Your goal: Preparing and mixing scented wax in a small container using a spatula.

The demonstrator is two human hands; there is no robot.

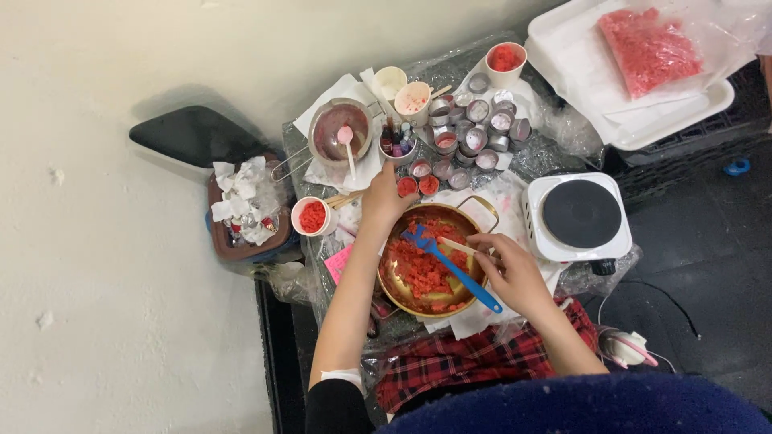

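A gold pot holds red wax-like chunks, some of them melting. My left hand grips the pot's far left rim. My right hand sits at the pot's right edge and pinches a pale wooden stick whose tip reaches into the chunks. A blue spatula lies slanted across the pot, its head in the chunks and its handle end over the near right rim, just under my right hand. I cannot tell whether the hand touches it.
Several small round tins crowd behind the pot. A steel saucepan with a pink spoon and paper cups of red pieces stand around it. A white hot plate sits right, below a tray with a bag of red flakes. A tissue-filled bin sits left.
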